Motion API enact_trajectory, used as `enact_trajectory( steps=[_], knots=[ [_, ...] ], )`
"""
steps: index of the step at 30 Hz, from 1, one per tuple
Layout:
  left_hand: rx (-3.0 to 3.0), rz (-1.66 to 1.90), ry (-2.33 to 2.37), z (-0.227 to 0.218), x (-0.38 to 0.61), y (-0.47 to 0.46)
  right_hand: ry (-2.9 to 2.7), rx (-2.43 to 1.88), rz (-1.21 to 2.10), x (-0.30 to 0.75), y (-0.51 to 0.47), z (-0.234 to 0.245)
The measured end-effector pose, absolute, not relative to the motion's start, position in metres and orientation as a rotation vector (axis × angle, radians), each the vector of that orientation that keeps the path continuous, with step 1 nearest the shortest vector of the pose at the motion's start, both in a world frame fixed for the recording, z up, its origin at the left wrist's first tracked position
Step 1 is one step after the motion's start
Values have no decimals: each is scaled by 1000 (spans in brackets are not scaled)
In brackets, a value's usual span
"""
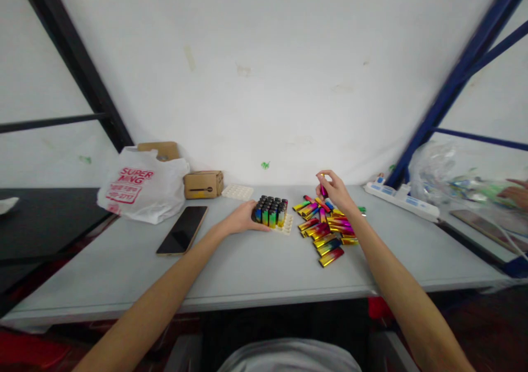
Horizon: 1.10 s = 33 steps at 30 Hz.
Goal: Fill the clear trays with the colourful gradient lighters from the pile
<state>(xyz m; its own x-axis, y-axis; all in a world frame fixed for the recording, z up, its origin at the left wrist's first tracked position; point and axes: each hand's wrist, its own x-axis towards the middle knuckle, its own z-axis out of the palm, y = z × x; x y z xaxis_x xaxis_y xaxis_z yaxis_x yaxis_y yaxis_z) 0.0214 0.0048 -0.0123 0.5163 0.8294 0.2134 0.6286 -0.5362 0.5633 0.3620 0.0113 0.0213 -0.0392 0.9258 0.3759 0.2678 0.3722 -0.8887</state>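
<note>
A white holed tray [285,227] stands mid-table, with rows of shiny colour-graded lighters [272,214] upright in it, dark ends up. The tray's right side shows bare holes. My left hand [242,218] is wrapped around the left side of the standing lighters, thumb at the front. Above a loose pile of lighters [319,230], my right hand [336,189] pinches one purple and gold lighter [324,190], held upright between thumb and fingers. The pile is gold, red, purple and blue, lying flat in all directions.
Behind the left hand lie another white tray [237,191] and a small cardboard box [203,184]. A phone [182,230] and a white plastic bag [142,185] are at the left. A power strip [402,200] runs along the right; beyond it shows another person's hand [517,193].
</note>
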Motion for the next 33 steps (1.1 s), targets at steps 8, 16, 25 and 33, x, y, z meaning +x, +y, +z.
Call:
enact_trajectory(
  steps=[8,16,25,33],
  knots=[
    [2399,705,1202,-20,20,11,-1728,-1104,526,322,9,14],
    [2419,716,1273,-25,32,20,-1791,-1213,71,332,2,0],
    [2397,644,1293,-17,37,33,-1692,-1192,232,329,6,-7],
    [2390,674,1324,-21,37,26,-1422,-857,1134,308,-2,-10]
  ],
)
